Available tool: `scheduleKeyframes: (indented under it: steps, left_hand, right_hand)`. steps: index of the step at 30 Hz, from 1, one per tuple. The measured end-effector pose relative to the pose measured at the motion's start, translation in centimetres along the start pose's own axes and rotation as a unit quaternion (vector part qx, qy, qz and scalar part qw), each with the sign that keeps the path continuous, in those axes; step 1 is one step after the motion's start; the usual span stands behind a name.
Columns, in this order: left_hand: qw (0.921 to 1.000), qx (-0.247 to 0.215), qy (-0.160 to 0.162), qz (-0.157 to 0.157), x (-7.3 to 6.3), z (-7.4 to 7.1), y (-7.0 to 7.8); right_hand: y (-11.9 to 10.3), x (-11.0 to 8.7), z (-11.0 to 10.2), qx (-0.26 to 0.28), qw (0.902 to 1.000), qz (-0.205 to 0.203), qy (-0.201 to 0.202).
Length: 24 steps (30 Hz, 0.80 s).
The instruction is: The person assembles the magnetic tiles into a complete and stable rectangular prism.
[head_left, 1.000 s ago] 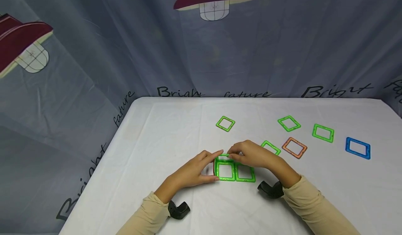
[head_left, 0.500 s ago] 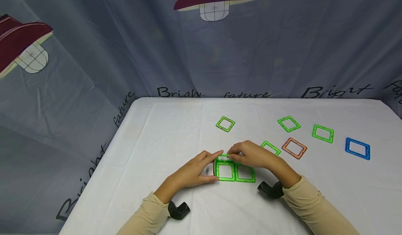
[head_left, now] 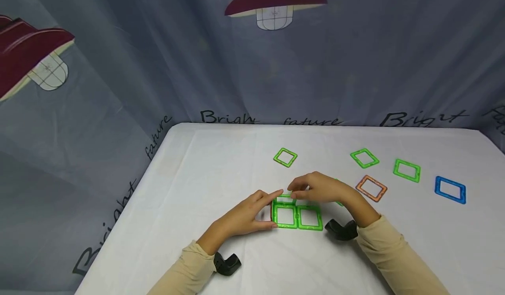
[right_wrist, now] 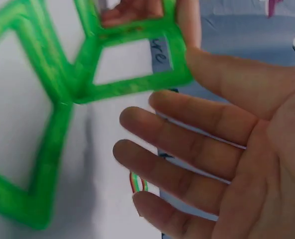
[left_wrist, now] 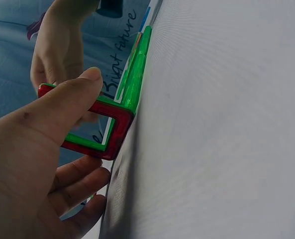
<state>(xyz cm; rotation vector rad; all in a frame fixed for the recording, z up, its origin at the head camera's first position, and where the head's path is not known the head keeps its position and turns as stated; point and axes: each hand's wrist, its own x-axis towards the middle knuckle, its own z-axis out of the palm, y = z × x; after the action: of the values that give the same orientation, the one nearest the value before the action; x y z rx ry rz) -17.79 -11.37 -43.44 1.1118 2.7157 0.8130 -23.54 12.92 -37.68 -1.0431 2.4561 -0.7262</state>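
Two green magnetic tiles (head_left: 311, 228) lie flat, edge to edge, on the white tabletop. At their left end a red magnetic tile (left_wrist: 121, 132) stands upright, with green showing just behind it. Another green tile (right_wrist: 132, 88) stands along the back of the left flat one. My left hand (head_left: 242, 216) pinches the upright red tile, thumb at one edge and index finger at the opposite edge. My right hand (head_left: 321, 187) hovers by the standing green tile, fingers loosely extended. Its thumb lies at that tile's corner in the right wrist view; whether they touch, I cannot tell.
Several loose tiles lie farther back on the table (head_left: 205, 176): a green tile (head_left: 293, 160) behind the hands, an orange tile (head_left: 364, 190) and a blue tile (head_left: 449, 196) to the right. Another green tile is partly hidden behind the right forearm.
My right hand has risen slightly and its fingers have loosened from the standing green tile, uncovering more of the right flat tile. The left hand keeps its hold. The head view shifted slightly.
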Motion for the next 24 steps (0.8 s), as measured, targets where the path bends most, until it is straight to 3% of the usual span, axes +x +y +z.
scheduleKeyframes:
  steps: [5, 12, 17, 21, 24]
  left_hand:
    - [1.0, 0.004, 0.004, 0.004, 0.0, 0.0, 0.0]
    - [0.9998, 0.015, 0.006, 0.008, 0.1, 0.1, 0.1]
    - [0.9998, 0.019, 0.003, 0.008, 0.2, 0.1, 0.1]
    - [0.9998, 0.021, -0.002, 0.003, 0.1, 0.1, 0.0]
    - [0.9998, 0.021, -0.002, 0.004, 0.1, 0.2, 0.0]
  right_hand:
    - [0.4, 2.1, -1.6, 0.002, 0.999, 0.008, 0.044]
    - [1.3, 6.0, -3.4, -0.015, 0.9923, 0.079, 0.095]
    - [2.6, 8.0, -3.3, -0.038, 0.9851, 0.146, 0.081]
    - [3.4, 9.1, -2.6, -0.067, 0.9729, 0.212, 0.063]
    - [3.8, 9.5, -2.3, -0.086, 0.9651, 0.24, 0.06]
